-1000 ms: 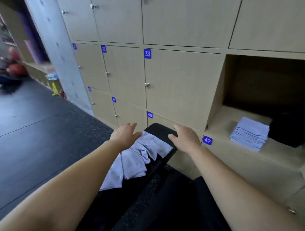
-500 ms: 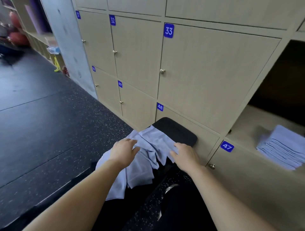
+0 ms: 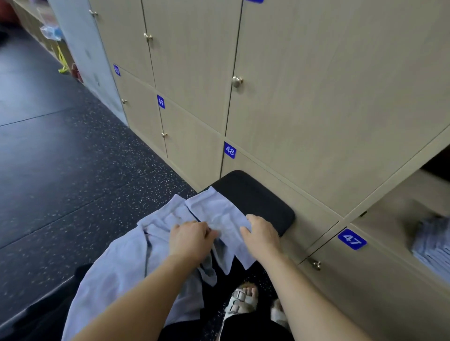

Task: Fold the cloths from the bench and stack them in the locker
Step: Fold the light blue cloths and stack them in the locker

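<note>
Beige wooden lockers [image 3: 304,85] back one black padded bench [image 3: 255,194] bearing a heap of pale blue cloths [image 3: 117,267], too crumpled to count. Our left hand [image 3: 190,239] and right hand [image 3: 263,237], close together, each pinch the top cloth [image 3: 224,214]. One folded blue stack [image 3: 433,245] sits in the open locker [image 3: 389,219].

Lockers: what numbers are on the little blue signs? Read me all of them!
"47": blue tag, door below the open locker.
"48": blue tag, door behind the bench.
"49": blue tag, next door left.
Farthest-left blue tag: blurred, perhaps "50".
Top-edge blue tag: cut off, unreadable.
</note>
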`<state>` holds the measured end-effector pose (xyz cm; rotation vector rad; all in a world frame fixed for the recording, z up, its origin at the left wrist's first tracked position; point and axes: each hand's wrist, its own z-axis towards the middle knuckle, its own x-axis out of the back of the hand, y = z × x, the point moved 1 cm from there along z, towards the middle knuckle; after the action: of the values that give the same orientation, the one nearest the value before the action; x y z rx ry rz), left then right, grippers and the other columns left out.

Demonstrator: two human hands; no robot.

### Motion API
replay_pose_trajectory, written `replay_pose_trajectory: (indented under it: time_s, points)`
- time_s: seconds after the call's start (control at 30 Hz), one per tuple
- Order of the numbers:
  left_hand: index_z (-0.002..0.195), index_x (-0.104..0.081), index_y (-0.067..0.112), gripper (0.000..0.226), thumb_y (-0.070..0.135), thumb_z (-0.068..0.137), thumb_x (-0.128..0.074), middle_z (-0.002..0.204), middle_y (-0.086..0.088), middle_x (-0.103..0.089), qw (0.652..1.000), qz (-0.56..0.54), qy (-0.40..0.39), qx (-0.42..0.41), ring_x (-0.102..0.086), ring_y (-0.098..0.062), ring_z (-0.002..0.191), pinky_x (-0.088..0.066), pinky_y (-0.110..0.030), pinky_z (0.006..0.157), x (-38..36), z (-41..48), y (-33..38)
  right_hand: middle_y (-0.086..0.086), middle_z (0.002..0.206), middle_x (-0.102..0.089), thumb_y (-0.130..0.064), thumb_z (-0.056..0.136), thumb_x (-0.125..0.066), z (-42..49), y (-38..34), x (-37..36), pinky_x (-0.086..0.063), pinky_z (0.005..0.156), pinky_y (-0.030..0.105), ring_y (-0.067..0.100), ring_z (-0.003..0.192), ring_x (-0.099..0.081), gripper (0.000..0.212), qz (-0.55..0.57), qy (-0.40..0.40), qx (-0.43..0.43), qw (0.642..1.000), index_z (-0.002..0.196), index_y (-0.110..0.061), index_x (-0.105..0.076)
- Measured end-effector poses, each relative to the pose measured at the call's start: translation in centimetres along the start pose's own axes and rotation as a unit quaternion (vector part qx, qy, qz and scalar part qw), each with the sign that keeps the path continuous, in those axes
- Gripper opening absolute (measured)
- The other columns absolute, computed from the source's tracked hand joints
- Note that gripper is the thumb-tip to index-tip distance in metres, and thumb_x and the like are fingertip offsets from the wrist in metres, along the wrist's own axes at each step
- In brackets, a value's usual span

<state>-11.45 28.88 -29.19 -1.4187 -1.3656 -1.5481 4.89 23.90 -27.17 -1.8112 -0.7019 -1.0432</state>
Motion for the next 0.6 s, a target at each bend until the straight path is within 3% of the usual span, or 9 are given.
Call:
replay_pose_trajectory:
  time_s: [0.13, 0.3, 0.37, 0.4, 0.47, 0.6]
  points:
    - [0.062, -0.05, 0.023, 0.049, 0.06, 0.093, -0.04, 0.085, 0.003, -0.067, 0.999, -0.001, 0.011, 0.041, -0.06, -0.02, 0.094, -0.034, -0.034, 0.081, -1.5, 0.6, 0.3, 0.007, 0.146, -0.042, -0.026, 0.101, -0.041, 2.7, 0.2, -1.1, -0.037, 0.105, 0.034, 0.023, 0.133, -0.041, 0.046, -0.002, -0.016, 0.006, 1.0, 0.144, -0.01, -0.036]
    - [0.069, -0.062, 0.021, 0.042, 0.055, 0.09, -0.047, 0.074, 0.006, -0.067, 0.992, -0.07, -0.001, 0.102, -0.059, -0.016, 0.093, -0.027, -0.033, 0.082, -2.2, 1.1, 1.1, 0.007, 0.138, -0.045, -0.027, 0.101, -0.039, 5.0, 0.2, -2.6, -0.035, 0.101, 0.036, 0.026, 0.127, -0.039, 0.04, -0.005, -0.004, -0.03, 1.0, 0.138, -0.013, -0.042]
    - [0.074, -0.065, 0.019, 0.037, 0.05, 0.089, -0.05, 0.066, 0.006, -0.066, 0.985, -0.119, -0.006, 0.126, -0.06, -0.013, 0.086, -0.022, -0.032, 0.079, -2.1, 1.2, 1.4, 0.006, 0.126, -0.052, -0.022, 0.1, -0.039, 5.3, 0.2, -2.9, -0.035, 0.097, 0.036, 0.026, 0.119, -0.043, 0.026, 0.004, 0.008, -0.046, 0.999, 0.12, -0.017, -0.055]
    - [0.076, -0.066, 0.019, 0.036, 0.048, 0.089, -0.051, 0.065, 0.006, -0.065, 0.982, -0.134, -0.004, 0.135, -0.059, -0.012, 0.081, -0.02, -0.032, 0.078, -1.9, 1.1, 1.5, 0.006, 0.112, -0.055, -0.019, 0.099, -0.04, 5.4, 0.2, -2.9, -0.037, 0.093, 0.036, 0.026, 0.11, -0.045, 0.019, 0.021, 0.017, -0.054, 0.998, 0.098, -0.02, -0.058]
    - [0.079, -0.065, 0.018, 0.033, 0.047, 0.09, -0.052, 0.063, 0.007, -0.065, 0.976, -0.164, 0.005, 0.146, -0.056, -0.008, 0.073, -0.021, -0.032, 0.078, -1.4, 1.1, 1.5, 0.0, 0.088, -0.052, -0.015, 0.095, -0.04, 5.1, 0.3, -2.6, -0.038, 0.083, 0.037, 0.022, 0.091, -0.044, 0.031, 0.06, 0.053, -0.061, 0.995, 0.066, -0.025, -0.04]
    - [0.07, -0.059, 0.021, 0.028, 0.041, 0.089, -0.059, 0.057, 0.01, -0.061, 0.95, -0.269, 0.035, 0.152, -0.055, -0.006, 0.065, -0.039, -0.033, 0.081, -0.2, 0.9, 1.0, -0.006, 0.064, -0.051, -0.017, 0.09, -0.049, 4.5, 0.8, -0.8, -0.04, 0.068, 0.033, 0.019, 0.071, -0.046, 0.028, 0.232, 0.098, -0.081, 0.964, 0.063, -0.02, -0.045]
